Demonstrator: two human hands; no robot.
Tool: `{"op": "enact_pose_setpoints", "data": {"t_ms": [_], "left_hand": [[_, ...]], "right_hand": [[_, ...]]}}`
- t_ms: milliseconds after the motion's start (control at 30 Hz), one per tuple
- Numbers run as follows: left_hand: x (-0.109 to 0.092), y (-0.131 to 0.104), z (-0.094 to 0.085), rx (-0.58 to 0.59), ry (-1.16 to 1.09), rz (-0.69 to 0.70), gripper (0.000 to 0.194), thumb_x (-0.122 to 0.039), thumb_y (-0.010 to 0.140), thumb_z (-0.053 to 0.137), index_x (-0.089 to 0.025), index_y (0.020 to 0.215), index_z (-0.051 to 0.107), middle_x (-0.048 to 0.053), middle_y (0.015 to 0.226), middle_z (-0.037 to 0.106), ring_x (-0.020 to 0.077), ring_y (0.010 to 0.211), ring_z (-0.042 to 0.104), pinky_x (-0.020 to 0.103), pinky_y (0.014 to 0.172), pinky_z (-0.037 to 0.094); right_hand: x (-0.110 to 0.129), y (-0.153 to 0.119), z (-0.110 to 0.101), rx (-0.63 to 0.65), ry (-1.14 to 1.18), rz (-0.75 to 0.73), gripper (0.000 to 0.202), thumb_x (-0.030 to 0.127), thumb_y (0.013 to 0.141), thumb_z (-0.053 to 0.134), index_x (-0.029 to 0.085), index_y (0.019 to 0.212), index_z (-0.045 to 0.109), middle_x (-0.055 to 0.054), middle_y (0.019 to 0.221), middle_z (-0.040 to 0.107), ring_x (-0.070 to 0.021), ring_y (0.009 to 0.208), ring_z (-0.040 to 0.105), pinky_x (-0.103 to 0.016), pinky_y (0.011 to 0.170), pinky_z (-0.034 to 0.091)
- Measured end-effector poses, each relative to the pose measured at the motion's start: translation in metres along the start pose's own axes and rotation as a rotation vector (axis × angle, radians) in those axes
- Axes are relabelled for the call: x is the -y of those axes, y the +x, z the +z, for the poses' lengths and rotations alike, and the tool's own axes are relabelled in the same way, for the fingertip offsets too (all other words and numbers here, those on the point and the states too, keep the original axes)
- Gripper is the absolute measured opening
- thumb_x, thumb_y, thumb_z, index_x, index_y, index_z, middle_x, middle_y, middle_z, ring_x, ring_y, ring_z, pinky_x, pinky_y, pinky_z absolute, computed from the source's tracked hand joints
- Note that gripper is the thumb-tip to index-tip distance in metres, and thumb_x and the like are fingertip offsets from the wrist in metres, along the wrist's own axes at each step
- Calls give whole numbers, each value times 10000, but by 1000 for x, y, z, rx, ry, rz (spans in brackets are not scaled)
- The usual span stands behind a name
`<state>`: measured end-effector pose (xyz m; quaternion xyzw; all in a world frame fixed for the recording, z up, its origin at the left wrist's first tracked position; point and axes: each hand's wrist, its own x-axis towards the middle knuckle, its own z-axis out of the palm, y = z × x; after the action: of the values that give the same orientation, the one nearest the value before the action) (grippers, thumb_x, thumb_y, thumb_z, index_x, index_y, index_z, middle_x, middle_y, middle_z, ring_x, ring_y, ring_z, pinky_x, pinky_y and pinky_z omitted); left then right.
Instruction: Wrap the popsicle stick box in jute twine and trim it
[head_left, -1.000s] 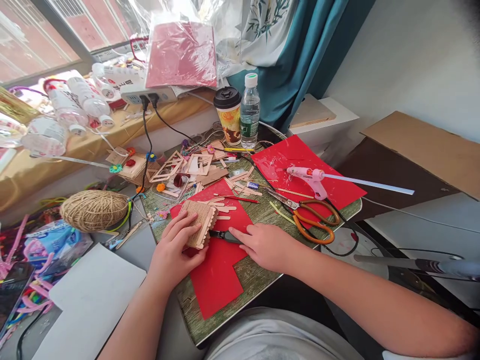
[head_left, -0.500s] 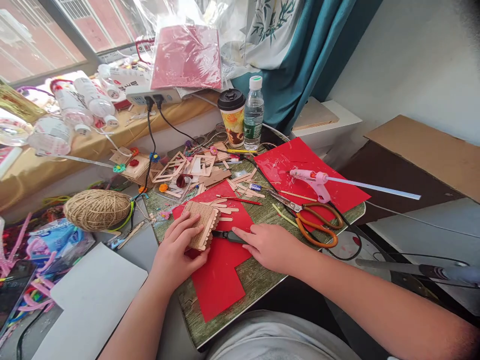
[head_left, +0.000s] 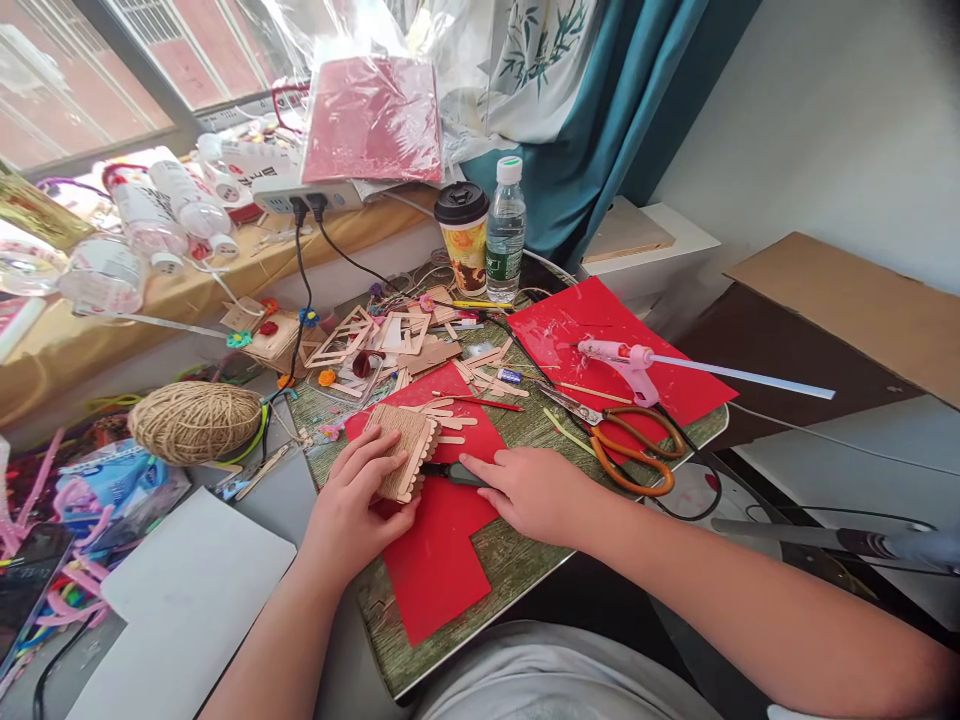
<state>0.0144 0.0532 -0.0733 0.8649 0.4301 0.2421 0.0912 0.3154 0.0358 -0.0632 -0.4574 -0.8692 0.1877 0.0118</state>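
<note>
A small twine-wrapped box, edged with rounded craft-stick ends, is gripped tilted by my left hand, fingers over its top and thumb at the near side. From the right, my right hand holds what looks like a knife with a dark grey handle, index finger stretched along it. The knife's front end lies against or just under the box's right edge; its tip is hidden. Beneath both hands lies red paper cut in a stepped shape. Several loose craft sticks and a red pencil lie just behind.
Orange-handled scissors and a pink glue gun on a red sheet are at right. A lidded cup and water bottle stand behind. A twine ball sits left; craft-stick pieces clutter the table's back.
Both hands keep their grip on the box and the knife. The right hand has shifted very slightly left; the view has moved a little.
</note>
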Motion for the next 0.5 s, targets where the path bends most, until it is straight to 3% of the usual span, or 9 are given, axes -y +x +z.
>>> {"op": "enact_pose_setpoints", "data": {"t_ms": [500], "left_hand": [[2, -1, 0, 12, -10, -13, 528, -233, 848, 798, -279, 1334, 596, 117, 1509, 633, 372, 1520, 490, 624, 1211, 472]], "right_hand": [[-5, -6, 5, -20, -5, -4, 525, 364, 1112, 498, 239, 1622, 493, -117, 1086, 760, -264, 964, 722, -343, 788, 484]]}}
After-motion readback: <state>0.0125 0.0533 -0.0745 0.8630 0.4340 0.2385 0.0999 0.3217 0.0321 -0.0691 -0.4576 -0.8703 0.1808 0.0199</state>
